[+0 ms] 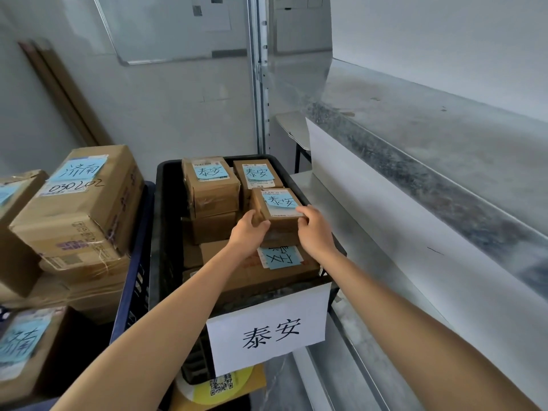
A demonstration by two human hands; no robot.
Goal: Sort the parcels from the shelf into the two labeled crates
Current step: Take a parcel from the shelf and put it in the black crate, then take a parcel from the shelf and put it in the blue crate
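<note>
A small cardboard parcel (277, 207) with a blue note sits on top of other parcels in the black crate (161, 221), which carries a white paper label (268, 327) on its front. My left hand (249, 231) grips the parcel's near left corner. My right hand (314, 229) grips its near right corner. Two more blue-noted parcels (210, 185) stand behind it, and a flat one (281, 259) lies under it. The blue crate (132, 262) to the left holds larger parcels (80, 203) with blue notes.
The metal shelf (415, 161) runs along the right, its surfaces bare. A shelf upright (259, 84) stands behind the black crate. Brown boards (59, 90) lean on the left wall. A yellow sheet (219, 387) lies under the black crate.
</note>
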